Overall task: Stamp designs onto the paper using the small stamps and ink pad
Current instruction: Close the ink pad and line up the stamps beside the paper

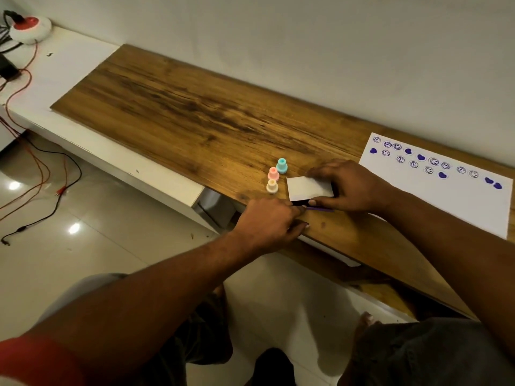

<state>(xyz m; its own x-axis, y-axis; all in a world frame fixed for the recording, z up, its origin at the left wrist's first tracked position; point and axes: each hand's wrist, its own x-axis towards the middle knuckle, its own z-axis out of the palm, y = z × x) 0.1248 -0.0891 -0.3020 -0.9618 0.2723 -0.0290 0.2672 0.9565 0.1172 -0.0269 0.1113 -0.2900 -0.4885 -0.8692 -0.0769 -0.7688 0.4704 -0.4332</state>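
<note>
The ink pad (299, 203) sits near the front edge of the wooden tabletop (181, 112), between the 2 hands. The right hand (348, 188) has its grip closed around the white lid (309, 188), fingers over the far edge and thumb on the near edge. The lid covers most of the dark base (a thin purple strip shows beneath the thumb). The left hand (267, 221) reaches in with curled fingers whose tips meet the pad's near corner; I cannot tell whether its grip pinches the base. 3 small stamps (274, 174), teal, pink and cream, stand upright in a row just left of the pad. The paper (446, 201) lies to the right, printed with purple smiley faces and hearts.
</note>
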